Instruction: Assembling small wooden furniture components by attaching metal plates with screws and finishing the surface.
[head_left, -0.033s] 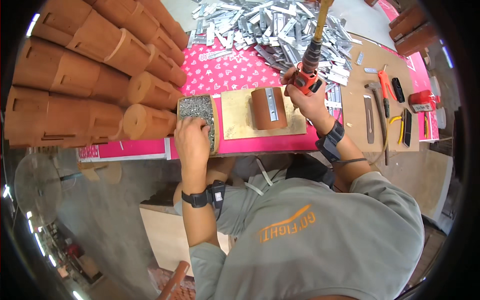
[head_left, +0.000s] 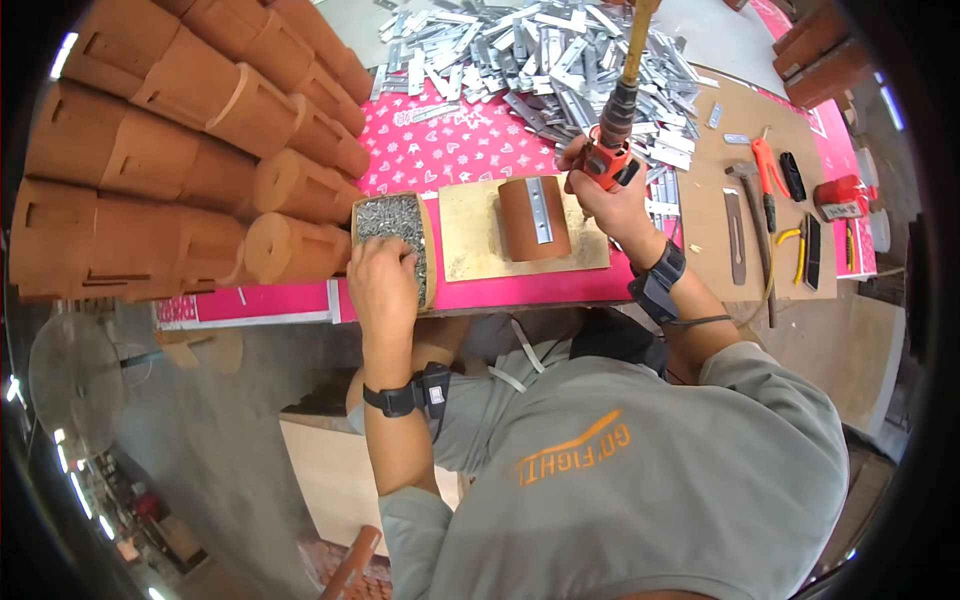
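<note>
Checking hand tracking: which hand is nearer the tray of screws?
Left. The left hand rests on the tray of screws, fingers in the pile. The right hand is off to the tray's right, past the brown curved piece, gripping the orange power driver.

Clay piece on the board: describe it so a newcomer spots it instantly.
On the pink table, find the pale wooden board at its near edge. The terracotta piece stands on it alone, a metal strip down its front; the other clay pieces are stacked at left.

Left side blocked by stacked clay pots (head_left: 200,150) touching the screw box (head_left: 395,245). Far edge blocked by heap of metal strips (head_left: 540,50). Bare pink tabletop (head_left: 450,150) between heap and wooden board (head_left: 470,240) is passable.
</note>
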